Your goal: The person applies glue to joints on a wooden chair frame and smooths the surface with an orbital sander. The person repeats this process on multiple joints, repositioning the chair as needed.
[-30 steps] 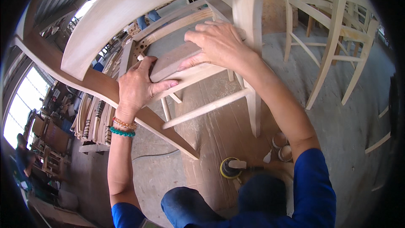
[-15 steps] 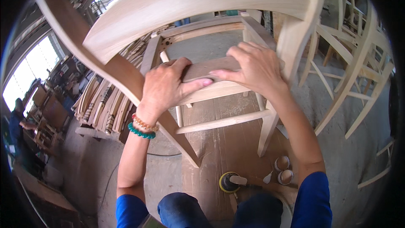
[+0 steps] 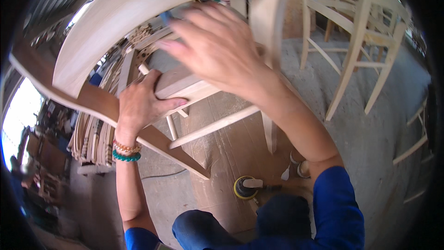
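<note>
An unfinished pale wooden chair frame stands in front of me, its curved backrest nearest the top. My left hand, with beaded bracelets at the wrist, grips the left part of the seat's near rail, fingers over the top and thumb along the near face. Lifted off that rail, my right hand is slightly blurred, its fingers stretched out below the backrest and no object visible in it. It hides part of the seat frame. Lower down, a round stretcher joins the chair legs.
Cardboard lies under the chair. On it are a round sander, a white spatula-like tool and a cup, partly behind my right arm. Curved wood pieces are stacked at left; more chair frames stand at right.
My right hand has left the rail and moved up and to the left. The left hand keeps its grip. The whole view has shifted and tilted, with the chair now further left.
</note>
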`<state>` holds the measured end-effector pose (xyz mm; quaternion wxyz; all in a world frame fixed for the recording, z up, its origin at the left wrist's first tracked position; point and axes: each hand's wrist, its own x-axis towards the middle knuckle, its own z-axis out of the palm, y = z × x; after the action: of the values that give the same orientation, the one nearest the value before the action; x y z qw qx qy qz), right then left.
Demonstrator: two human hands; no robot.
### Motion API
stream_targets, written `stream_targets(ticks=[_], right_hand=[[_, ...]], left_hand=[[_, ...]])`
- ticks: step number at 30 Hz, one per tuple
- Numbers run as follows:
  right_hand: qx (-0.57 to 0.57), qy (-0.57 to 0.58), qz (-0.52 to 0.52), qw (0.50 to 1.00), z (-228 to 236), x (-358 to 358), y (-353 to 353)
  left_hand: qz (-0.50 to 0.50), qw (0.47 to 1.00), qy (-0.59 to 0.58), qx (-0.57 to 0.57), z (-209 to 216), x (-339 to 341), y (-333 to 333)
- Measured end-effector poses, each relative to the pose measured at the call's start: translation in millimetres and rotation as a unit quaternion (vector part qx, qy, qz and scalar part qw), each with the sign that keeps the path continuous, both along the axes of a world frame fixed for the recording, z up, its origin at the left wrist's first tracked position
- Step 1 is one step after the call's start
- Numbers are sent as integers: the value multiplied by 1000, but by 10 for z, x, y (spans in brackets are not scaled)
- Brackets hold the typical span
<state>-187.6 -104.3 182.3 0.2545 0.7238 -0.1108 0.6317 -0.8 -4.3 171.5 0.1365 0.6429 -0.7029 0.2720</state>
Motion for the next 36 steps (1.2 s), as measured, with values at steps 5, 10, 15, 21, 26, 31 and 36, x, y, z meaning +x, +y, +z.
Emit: stream_targets(ticks=[5,10,15,21,26,31,36], right_hand=[[328,261,-43,907,-126,184,72],[186,130,-5,974,-440,168,-56],[110,-103,69,986,-1191,-618,-26],[536,-210,278,769,-2449,-869,-522],[545,-197,255,774,-2479,-576,-652],[569,-204,281,746,-2063,-391,-831],[594,-196,274,730,-1706,-249,-1101]], left_hand=[[9,1000,21,7,-25,-58,-19],[17,999,19,-31,-148,-64,83],[51,977,-114,-176,-495,86,327],[28,960,-92,-262,-615,86,104],[79,971,-109,-200,-482,214,0],[75,971,-121,-194,-116,494,-354],[37,948,-126,-290,28,657,-729]])
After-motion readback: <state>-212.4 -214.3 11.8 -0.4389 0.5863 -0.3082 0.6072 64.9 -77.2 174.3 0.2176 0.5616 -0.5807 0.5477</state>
